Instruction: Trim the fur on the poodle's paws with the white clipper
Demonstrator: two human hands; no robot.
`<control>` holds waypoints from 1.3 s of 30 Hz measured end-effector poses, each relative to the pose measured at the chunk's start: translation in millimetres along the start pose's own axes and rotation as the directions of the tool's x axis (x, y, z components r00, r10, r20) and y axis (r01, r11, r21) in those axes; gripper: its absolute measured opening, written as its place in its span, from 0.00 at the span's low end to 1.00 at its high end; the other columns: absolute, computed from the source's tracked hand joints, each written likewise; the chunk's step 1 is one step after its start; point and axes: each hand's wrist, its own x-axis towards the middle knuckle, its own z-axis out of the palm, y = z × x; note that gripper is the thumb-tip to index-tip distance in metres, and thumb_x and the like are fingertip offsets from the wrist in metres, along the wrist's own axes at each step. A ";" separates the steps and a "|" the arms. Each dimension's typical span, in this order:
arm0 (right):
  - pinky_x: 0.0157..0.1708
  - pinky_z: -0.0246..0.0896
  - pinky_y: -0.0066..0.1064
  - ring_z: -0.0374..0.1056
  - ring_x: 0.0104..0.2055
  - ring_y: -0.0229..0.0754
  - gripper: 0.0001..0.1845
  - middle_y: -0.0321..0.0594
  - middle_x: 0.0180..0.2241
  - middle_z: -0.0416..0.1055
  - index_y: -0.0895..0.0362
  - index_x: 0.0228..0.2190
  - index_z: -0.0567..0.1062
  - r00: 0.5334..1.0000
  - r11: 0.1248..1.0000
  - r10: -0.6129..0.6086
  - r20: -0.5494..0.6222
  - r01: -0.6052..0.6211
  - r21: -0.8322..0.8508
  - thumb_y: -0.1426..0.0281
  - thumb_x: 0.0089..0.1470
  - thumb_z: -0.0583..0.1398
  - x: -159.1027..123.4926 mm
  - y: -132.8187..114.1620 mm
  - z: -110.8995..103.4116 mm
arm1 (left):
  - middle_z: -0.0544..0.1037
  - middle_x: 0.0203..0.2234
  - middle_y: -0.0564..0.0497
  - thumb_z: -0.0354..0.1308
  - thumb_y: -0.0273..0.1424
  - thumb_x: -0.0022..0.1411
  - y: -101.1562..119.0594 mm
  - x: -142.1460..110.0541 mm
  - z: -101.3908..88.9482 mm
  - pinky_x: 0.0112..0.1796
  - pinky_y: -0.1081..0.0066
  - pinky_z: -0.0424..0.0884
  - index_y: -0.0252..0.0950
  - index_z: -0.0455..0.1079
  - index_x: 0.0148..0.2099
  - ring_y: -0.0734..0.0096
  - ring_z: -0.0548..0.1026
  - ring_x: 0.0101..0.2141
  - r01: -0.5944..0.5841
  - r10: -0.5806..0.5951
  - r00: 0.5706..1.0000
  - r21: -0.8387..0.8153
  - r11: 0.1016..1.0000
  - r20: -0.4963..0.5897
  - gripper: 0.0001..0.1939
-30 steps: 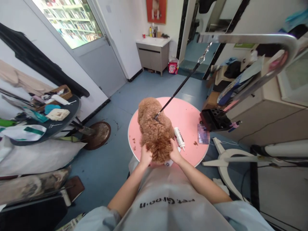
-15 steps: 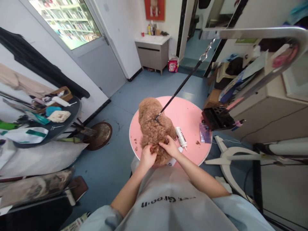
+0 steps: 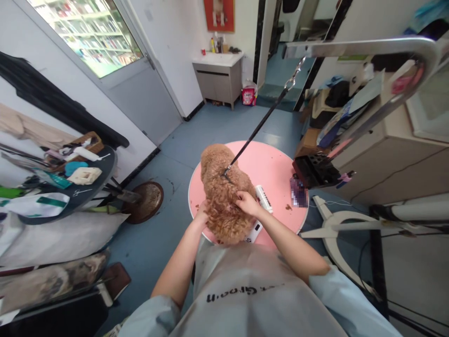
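Note:
A curly brown dog [image 3: 224,168] is on the round pink table [image 3: 270,159] in front of me, with a black leash [image 3: 261,124] running up from its neck. The fingers of my right hand [image 3: 248,204] are closed on the dog's ear, beside a small pinkish patch in the fur. My left hand [image 3: 201,216] is against the left side of the dog's head, its fingers hidden by fur. A white bottle [image 3: 264,198] lies just past my right hand. Partly under the dog's head is a white object with a dark panel [image 3: 255,231].
A metal grooming arm [image 3: 358,48] holds the leash overhead. At the table's right edge are a black tool holder [image 3: 314,171] and a pixelated item [image 3: 299,191]. Tufts of brown hair [image 3: 288,207] lie on the table. A cluttered dark side table [image 3: 105,164] stands left.
My left hand has moved left, from the top of the dog's head to its side. My right hand has shifted slightly up. The dog's head has tilted, and the view has moved a little.

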 end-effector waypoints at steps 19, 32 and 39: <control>0.42 0.65 0.36 0.67 0.39 0.43 0.10 0.38 0.35 0.70 0.56 0.35 0.72 0.984 0.979 0.011 -0.178 0.026 0.203 0.63 0.52 0.61 -27.1 15.2 33.7 | 0.74 0.33 0.46 0.43 0.28 0.65 19.4 -66.2 51.6 0.42 0.66 0.70 0.36 0.67 0.36 0.69 0.73 0.37 -0.545 0.582 0.800 0.225 0.807 -0.148 0.12; 0.44 0.68 0.43 0.68 0.46 0.45 0.18 0.44 0.49 0.68 0.58 0.49 0.68 0.975 0.888 0.223 -0.013 -0.198 0.416 0.64 0.59 0.58 -31.6 68.2 40.2 | 0.56 0.58 0.34 0.47 0.23 0.58 -64.5 -31.9 57.1 0.56 0.48 0.58 0.30 0.69 0.46 0.47 0.54 0.61 -0.421 0.626 0.778 0.788 0.449 0.059 0.15; 0.44 0.68 0.43 0.69 0.46 0.44 0.18 0.44 0.49 0.68 0.58 0.49 0.68 0.981 0.870 0.161 0.104 -0.191 0.454 0.64 0.59 0.58 -31.1 72.0 40.3 | 0.54 0.60 0.29 0.51 0.30 0.59 -29.8 -54.7 38.4 0.52 0.42 0.61 0.28 0.66 0.55 0.38 0.54 0.61 -0.382 0.524 0.841 0.832 0.402 0.133 0.22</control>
